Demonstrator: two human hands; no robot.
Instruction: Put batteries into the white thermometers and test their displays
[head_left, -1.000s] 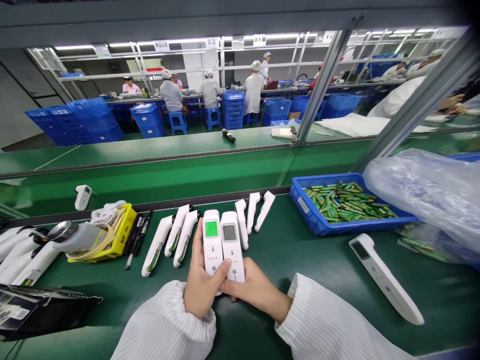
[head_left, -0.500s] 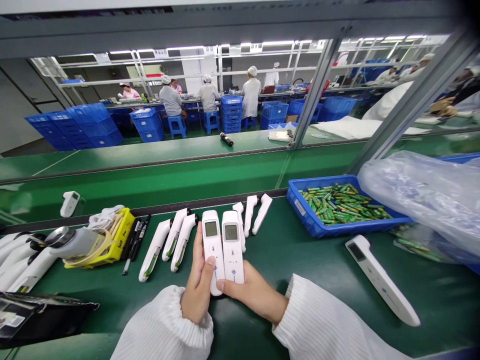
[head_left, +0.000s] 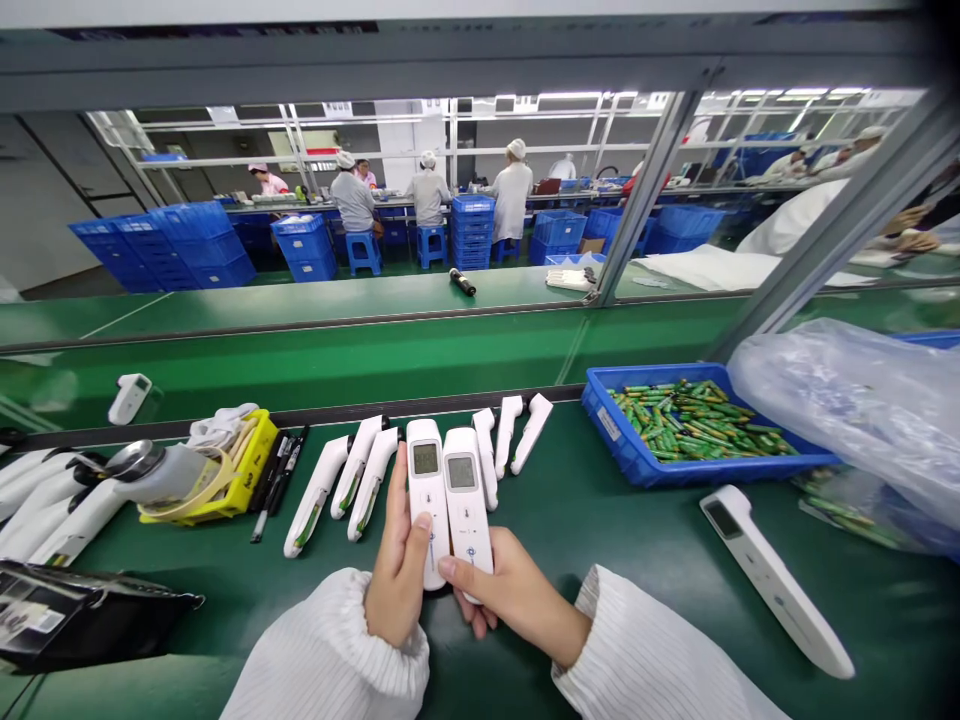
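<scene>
Two white infrared thermometers are held side by side, screens facing up. My left hand (head_left: 397, 575) is closed around the left thermometer (head_left: 425, 490), its thumb on the front below the button. In my right hand (head_left: 510, 590) is the right thermometer (head_left: 463, 480), leaning slightly left, with my thumb across its lower front. The left screen shows faint digits; the right one looks blank. Just beyond my hands lie several more thermometers, some on the left (head_left: 319, 495) with green batteries showing in their handles, others on the right (head_left: 531, 435).
A blue tray (head_left: 600, 420) of green batteries stands at the right, beside a clear plastic bag (head_left: 855, 400). One thermometer (head_left: 780, 585) lies nearer me. At left are a yellow basket (head_left: 259, 455), black pens (head_left: 279, 480), a bottle (head_left: 161, 475) and a black pouch (head_left: 97, 615).
The right thermometer has tilted to the left and its screen digits have gone, while digits now show on the left screen. Fingers of my right hand now show beneath it. The view has shifted slightly.
</scene>
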